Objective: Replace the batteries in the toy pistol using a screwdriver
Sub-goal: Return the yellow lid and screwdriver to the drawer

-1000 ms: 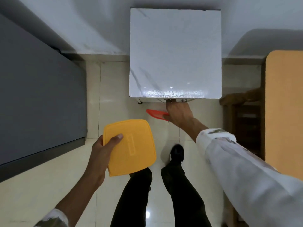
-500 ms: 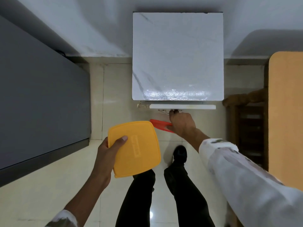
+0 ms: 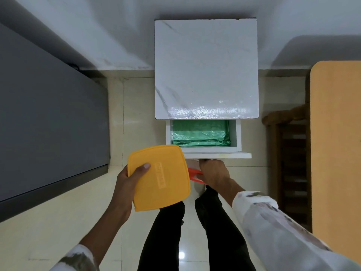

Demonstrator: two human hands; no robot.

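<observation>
My left hand (image 3: 128, 178) holds a square yellow lidded box (image 3: 159, 176) by its left edge, thumb on top. My right hand (image 3: 214, 172) grips the front of a white drawer (image 3: 216, 155) and also holds a red-orange object (image 3: 193, 174), of which only a pointed end shows. The drawer stands pulled out from under a white marble-patterned cabinet (image 3: 206, 69). Inside it lies a green shiny wrapped packet (image 3: 200, 133). No toy pistol, screwdriver or batteries show clearly.
A large dark grey surface (image 3: 45, 114) fills the left. An orange-topped table (image 3: 336, 133) and a dark wooden chair (image 3: 289, 153) stand on the right. My legs in black trousers (image 3: 195, 231) stand on cream floor tiles (image 3: 48, 222).
My right hand has pulled the drawer out toward me, from shut to well open, showing the green packet. The yellow box in my left hand has stayed near the same spot.
</observation>
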